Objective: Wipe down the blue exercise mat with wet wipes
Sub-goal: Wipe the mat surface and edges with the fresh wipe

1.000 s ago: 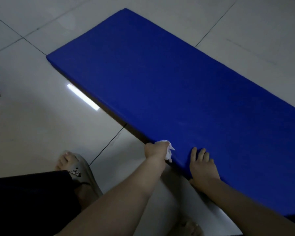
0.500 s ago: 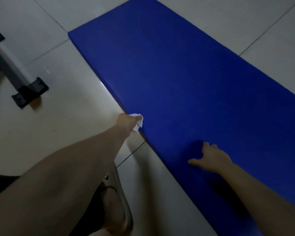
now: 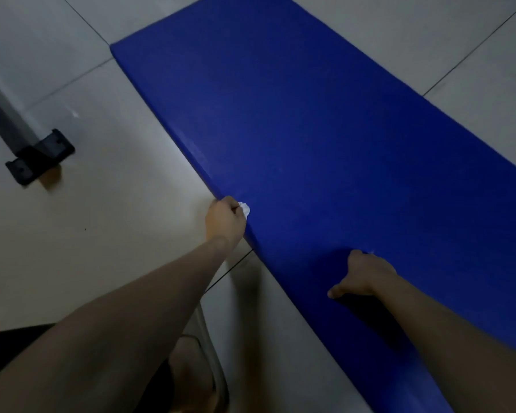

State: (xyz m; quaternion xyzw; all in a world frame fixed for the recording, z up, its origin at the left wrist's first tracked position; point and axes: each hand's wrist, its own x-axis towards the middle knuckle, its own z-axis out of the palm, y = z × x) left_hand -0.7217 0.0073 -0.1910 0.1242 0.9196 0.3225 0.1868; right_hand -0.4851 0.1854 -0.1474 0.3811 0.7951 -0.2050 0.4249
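A white wipe point(image 3: 245, 208) is clamped in the curled fingers point(image 3: 231, 204) of the left hand point(image 3: 225, 222) and pressed against the mat's point(image 3: 310, 129) near long edge. The right hand point(image 3: 365, 274) is rested on the mat, thumb spread, nothing held. The mat is laid on the floor point(image 3: 102, 219).

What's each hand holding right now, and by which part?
Left hand grips a bunched white wet wipe in its curled fingers, only a tuft showing, at the blue mat's near edge. Right hand holds nothing; it rests on the mat.
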